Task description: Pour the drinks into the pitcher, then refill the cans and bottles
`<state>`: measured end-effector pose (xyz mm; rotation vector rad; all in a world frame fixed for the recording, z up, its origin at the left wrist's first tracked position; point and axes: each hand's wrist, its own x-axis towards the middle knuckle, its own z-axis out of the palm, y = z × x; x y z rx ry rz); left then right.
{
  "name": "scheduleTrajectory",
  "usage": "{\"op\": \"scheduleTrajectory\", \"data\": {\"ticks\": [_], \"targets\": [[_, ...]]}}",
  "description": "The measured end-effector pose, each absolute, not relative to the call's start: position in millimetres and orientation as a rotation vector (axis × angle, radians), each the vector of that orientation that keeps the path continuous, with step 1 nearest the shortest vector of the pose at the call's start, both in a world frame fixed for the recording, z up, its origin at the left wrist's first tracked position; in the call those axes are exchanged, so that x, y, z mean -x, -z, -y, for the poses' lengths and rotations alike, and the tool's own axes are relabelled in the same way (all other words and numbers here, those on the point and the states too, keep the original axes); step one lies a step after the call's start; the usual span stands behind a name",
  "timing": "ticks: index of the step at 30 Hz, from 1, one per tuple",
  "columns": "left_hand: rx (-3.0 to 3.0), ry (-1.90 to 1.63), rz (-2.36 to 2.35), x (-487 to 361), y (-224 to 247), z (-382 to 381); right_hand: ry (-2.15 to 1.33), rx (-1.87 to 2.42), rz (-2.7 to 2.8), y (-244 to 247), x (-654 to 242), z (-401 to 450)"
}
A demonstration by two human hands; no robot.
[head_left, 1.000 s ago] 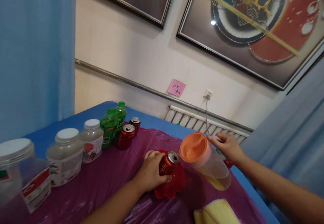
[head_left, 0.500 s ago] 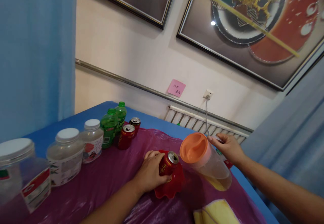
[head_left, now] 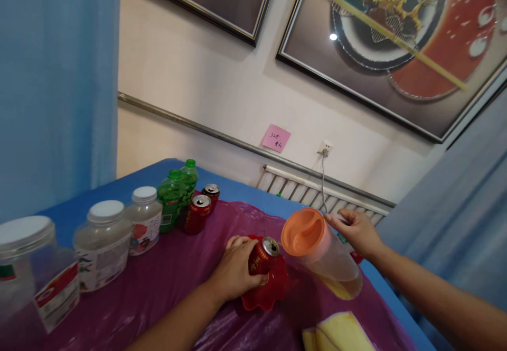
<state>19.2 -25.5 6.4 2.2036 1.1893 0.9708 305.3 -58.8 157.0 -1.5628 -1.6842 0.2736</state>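
My left hand [head_left: 234,267] is wrapped round a red drink can [head_left: 263,256], whose top is opened. Under the can lies a red dish with a wavy rim [head_left: 273,294]. My right hand [head_left: 358,233] grips the handle of a clear plastic pitcher [head_left: 335,269] with an orange lid [head_left: 303,232]. The pitcher leans toward the can, its lid close to the can's top, with a little yellowish liquid low inside. I cannot make out any stream between the two.
Purple plastic sheeting [head_left: 166,293] covers part of the blue table. Along the left stand white-lidded jars [head_left: 103,245], green bottles [head_left: 171,200] and two red cans [head_left: 197,214]. A folded yellow cloth [head_left: 340,332] lies at the front. A radiator [head_left: 277,183] runs along the wall behind.
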Motion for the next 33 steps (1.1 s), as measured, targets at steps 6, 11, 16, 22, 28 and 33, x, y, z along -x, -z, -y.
{"op": "scheduleTrajectory", "data": {"ticks": [6, 11, 16, 22, 28, 33], "targets": [[-2.205, -0.990, -1.194, -19.3, -3.0, 24.9, -0.278, 1.553, 1.687, -153.9, -309.8, 57.0], [-2.211, -0.987, -1.190, -19.1, -2.8, 24.4, -0.244, 1.555, 1.693, -153.0, -310.5, 57.1], [-2.220, -0.999, -1.189, -19.2, -2.6, 24.2, -0.272, 1.550, 1.677, -152.6, -308.4, 57.6], [-2.211, -0.998, -1.182, -18.9, -2.1, 24.5, -0.279, 1.553, 1.674, -152.7, -307.0, 57.4], [-2.211, -0.995, -1.192, -19.4, -4.3, 25.1, -0.278, 1.550, 1.674, -149.0, -309.6, 55.9], [-2.210, -0.990, -1.195, -19.5, -4.6, 25.0, -0.322, 1.559, 1.653, -142.9, -313.3, 53.7]]}}
